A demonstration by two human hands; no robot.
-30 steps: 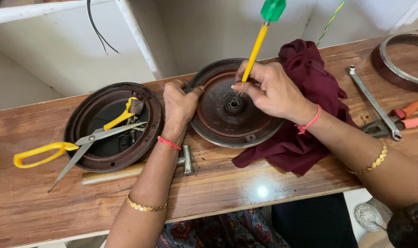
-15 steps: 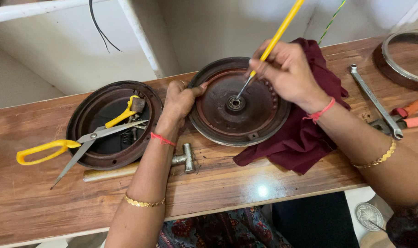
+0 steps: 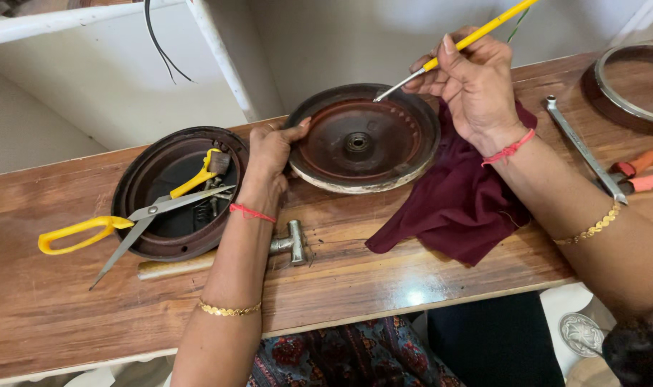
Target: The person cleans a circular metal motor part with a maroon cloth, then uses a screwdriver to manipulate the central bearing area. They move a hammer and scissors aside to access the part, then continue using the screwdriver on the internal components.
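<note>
My left hand grips the round metal plate so it sits firm. My right hand pinches the yellow tool; I should keep its tip light on the rim.

No packages, labels, signs or screens show anywhere. The wooden bench carries only bare tools and metal parts.
</note>
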